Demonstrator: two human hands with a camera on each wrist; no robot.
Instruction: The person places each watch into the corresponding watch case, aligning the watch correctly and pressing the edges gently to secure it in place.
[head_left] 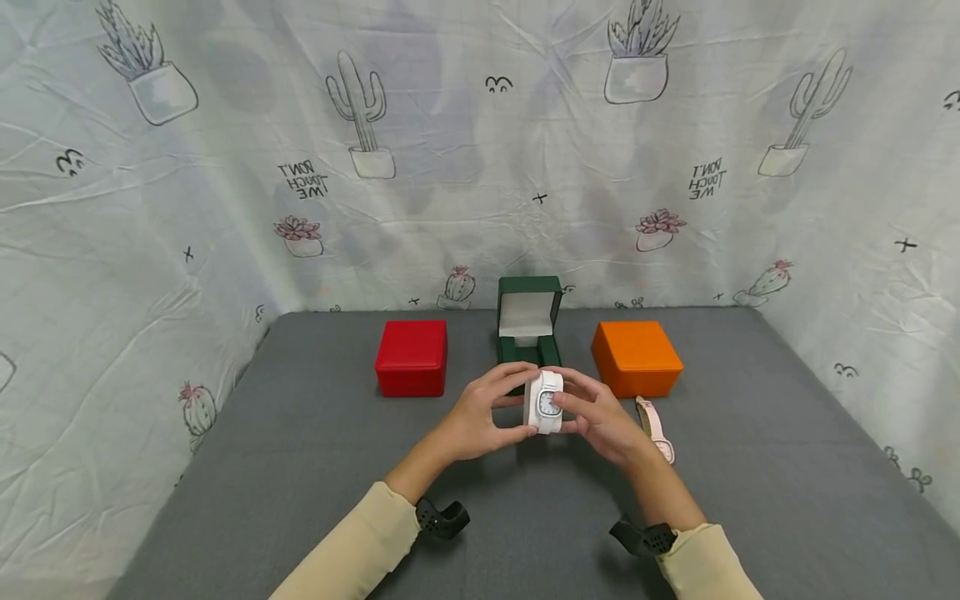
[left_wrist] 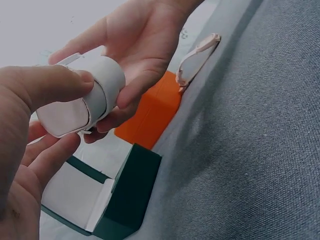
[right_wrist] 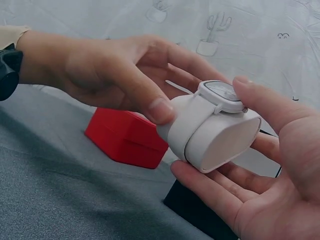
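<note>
A white wristwatch (head_left: 550, 403) is wrapped round a white watch cushion (right_wrist: 227, 145), held up in the air between both hands. My left hand (head_left: 480, 414) grips the cushion's left end, thumb below and fingers above in the head view. From the other side my right hand (head_left: 600, 417) holds it, its thumb lying at the watch face and its fingers behind the cushion. Just beyond the hands stands an open green watch box (head_left: 528, 312) with a pale lid lining; the hands hide its front part.
On the grey tabletop (head_left: 315, 483), a closed red box (head_left: 411, 358) stands left of the green one and a closed orange box (head_left: 637, 358) right of it. A pink-strapped watch (head_left: 655, 429) lies before the orange box. A patterned curtain (head_left: 450, 167) hangs behind.
</note>
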